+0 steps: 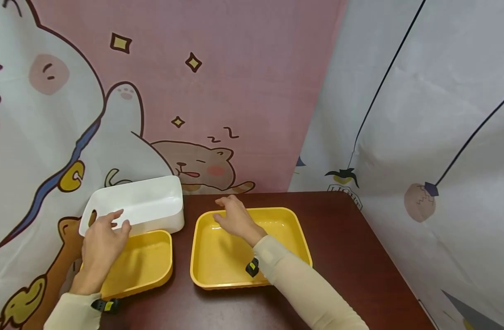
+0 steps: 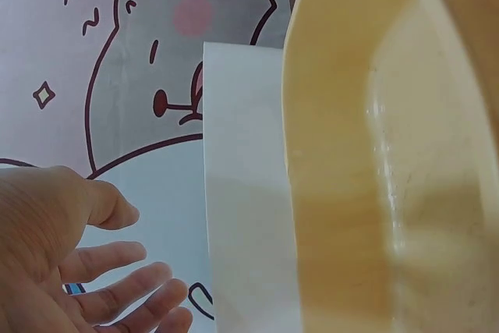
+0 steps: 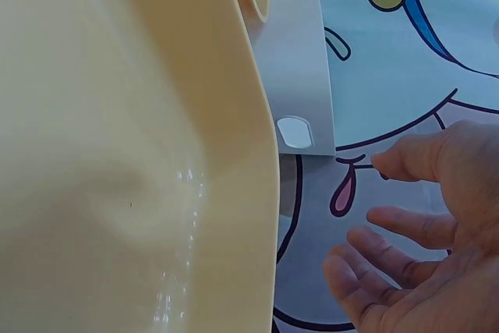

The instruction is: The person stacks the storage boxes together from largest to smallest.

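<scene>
My left hand (image 1: 105, 243) hovers above the left end of a small yellow tray (image 1: 152, 263) and a white plastic bin (image 1: 152, 197) behind it. Its fingers are spread and loosely bent, with nothing between them, as the left wrist view also shows. Over the back left part of a larger yellow tray (image 1: 218, 261) my right hand (image 1: 237, 220) is held in the air. In the right wrist view that hand (image 3: 405, 239) has its thumb and fingers apart and holds nothing. Both yellow trays and the white bin have nothing visible in them.
Everything stands on a dark brown table (image 1: 334, 238). A printed cloth (image 1: 256, 82) with cartoon animals hangs behind the table, and a pale one (image 1: 454, 151) hangs along its right side. The white bin has an oval handle hole (image 1: 92, 217) at its left end.
</scene>
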### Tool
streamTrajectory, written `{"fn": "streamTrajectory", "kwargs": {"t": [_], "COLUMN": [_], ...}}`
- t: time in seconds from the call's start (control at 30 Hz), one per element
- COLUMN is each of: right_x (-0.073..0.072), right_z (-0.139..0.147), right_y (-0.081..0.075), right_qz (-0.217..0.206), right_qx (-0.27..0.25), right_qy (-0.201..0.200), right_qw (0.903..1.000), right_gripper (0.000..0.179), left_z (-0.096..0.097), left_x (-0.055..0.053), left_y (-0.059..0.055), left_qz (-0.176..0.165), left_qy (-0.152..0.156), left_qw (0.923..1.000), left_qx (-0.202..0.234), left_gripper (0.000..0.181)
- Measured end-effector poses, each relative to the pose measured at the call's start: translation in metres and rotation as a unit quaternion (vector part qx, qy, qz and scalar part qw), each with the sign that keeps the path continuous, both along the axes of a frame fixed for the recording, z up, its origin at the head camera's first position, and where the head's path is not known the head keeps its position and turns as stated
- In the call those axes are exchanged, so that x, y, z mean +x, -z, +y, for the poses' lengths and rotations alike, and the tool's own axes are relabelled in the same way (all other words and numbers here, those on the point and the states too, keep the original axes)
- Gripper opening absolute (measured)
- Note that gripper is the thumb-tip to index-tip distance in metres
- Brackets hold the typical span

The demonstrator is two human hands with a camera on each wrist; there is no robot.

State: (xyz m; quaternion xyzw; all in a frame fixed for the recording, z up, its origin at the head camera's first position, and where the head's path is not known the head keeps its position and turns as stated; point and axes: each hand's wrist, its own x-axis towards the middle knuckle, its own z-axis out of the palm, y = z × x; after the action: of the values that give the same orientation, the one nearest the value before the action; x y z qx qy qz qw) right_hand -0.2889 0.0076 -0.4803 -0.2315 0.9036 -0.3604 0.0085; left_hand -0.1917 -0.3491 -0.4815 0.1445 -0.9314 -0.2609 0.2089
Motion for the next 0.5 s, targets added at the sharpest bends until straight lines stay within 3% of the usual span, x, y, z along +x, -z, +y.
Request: {"fn": "streamTrajectory", "kwargs": {"t": [0.5], "right_x": [-0.011], "right_z": [-0.022], "right_y": [0.006], "right_qz": [-0.003], "right_qx": [0.013], "right_qy": [-0.003], "right_qw": [0.9999], "right_gripper": [0.048], "left_z": [-0.016], "left_x": [-0.007], "left_y": [0.001], "left_qz": [-0.012], "left_qy": [-0.015], "left_qw": [0.9997], "left_qx": [-0.014], "left_gripper": [0.054]}}
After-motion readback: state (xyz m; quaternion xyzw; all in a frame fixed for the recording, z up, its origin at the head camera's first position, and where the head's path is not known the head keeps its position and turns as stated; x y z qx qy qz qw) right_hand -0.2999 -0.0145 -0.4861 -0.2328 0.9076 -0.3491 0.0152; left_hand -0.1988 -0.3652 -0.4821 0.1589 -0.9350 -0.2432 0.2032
